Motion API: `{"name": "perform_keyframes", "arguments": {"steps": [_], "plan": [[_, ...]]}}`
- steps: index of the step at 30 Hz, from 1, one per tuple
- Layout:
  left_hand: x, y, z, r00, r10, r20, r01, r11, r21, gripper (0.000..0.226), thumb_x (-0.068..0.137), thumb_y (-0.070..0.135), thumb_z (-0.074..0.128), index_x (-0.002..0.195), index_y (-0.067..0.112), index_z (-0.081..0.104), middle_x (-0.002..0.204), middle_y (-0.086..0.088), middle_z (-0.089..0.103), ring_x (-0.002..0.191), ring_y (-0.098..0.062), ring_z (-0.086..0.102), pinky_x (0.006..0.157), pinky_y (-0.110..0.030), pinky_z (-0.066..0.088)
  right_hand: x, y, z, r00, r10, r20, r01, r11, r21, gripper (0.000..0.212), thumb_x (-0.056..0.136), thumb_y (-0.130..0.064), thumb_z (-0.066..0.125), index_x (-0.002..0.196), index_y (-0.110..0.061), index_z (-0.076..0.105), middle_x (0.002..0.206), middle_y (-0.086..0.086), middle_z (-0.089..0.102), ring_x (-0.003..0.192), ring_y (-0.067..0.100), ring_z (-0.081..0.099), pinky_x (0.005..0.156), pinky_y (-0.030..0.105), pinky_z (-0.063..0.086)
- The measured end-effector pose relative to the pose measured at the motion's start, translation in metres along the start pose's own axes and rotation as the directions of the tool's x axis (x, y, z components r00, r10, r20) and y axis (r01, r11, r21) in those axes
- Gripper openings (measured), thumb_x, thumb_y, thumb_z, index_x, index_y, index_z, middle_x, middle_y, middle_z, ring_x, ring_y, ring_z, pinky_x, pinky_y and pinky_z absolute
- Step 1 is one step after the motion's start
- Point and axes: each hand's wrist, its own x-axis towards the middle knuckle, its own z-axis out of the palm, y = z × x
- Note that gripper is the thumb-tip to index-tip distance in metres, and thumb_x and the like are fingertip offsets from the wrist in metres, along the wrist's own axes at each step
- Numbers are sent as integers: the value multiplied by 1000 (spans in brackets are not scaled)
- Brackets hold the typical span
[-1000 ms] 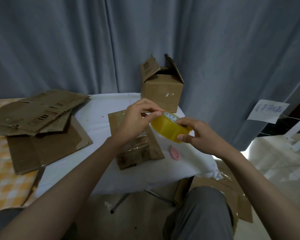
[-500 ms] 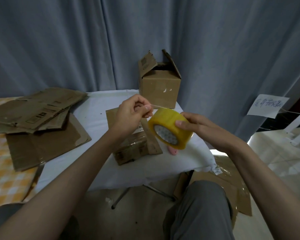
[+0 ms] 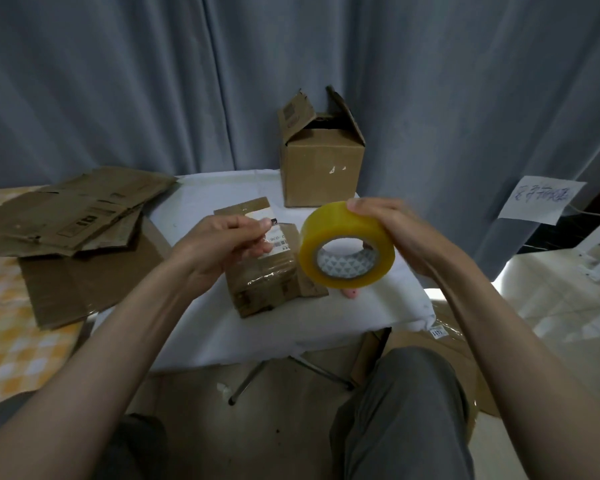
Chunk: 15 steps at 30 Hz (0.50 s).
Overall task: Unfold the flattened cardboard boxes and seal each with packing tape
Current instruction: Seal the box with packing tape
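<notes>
The right hand (image 3: 400,237) grips a yellow tape roll (image 3: 347,249), its patterned core showing. The left hand (image 3: 222,247) has thumb and fingers pinched together; any tape between them is indiscernible.

tape roll (image 3: 347,244) turned, core now facing camera, left hand (image 3: 219,247) drawn away from it

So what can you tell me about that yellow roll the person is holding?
The roll of packing tape is a wide, glossy, translucent yellow ring wound on a core printed inside with a pale triangle pattern. The right hand grips it from above and behind, holding it in the air over the white-covered table, its open hole facing the camera. The left hand is beside it, apart from the roll.
</notes>
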Motion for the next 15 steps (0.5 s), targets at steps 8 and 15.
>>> {"name": "perform_keyframes", "arguments": {"steps": [8, 15], "plan": [[-27, -32, -36, 976, 13, -217, -16, 1000, -12, 11, 91, 5, 65, 81, 2, 63, 64, -3, 69, 58, -7, 67, 61, -16, 57, 32, 10, 16, 999, -20, -30, -9, 681, -732, 54, 71, -77, 66, 68, -22, 67, 73, -5, 57, 78, 18, 53, 65, 32, 43], [-37, -69, -51, 960, -69, -273, 58, 997, -48, 13, 90, 15, 69, 80, 7, 66, 68, -5, 70, 63, -11, 67, 63, -18, 56, 47, 2, 44, 1000, -1, -9, -7, 641, -767, 70, 62, -67, 80, 88, -3, 74, 93, 19, 63, 88, 31, 64, 80, 45, 58]]}}
